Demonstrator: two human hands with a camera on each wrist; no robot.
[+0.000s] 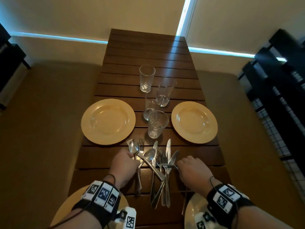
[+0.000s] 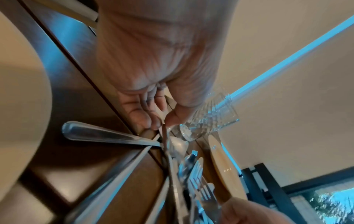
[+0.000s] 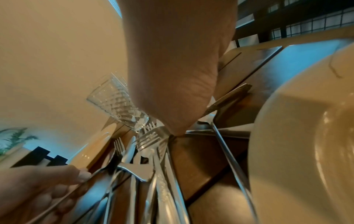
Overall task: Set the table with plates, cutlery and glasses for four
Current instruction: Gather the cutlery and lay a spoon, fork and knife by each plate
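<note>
Looking down from the head view, a slatted wooden table (image 1: 181,66) carries two far plates (image 1: 108,121), four glasses (image 1: 157,123) clustered between them, and a tangled cutlery pile (image 1: 158,164) nearer, where the left hand (image 1: 124,162) pinches spoons and a fork. From the left wrist, fingers (image 2: 141,119) and thumb pinch a thin handle. From the right wrist, the right hand (image 3: 172,84) presses its fingertips on a fork (image 3: 151,136); whether it grips, I cannot tell.
</note>
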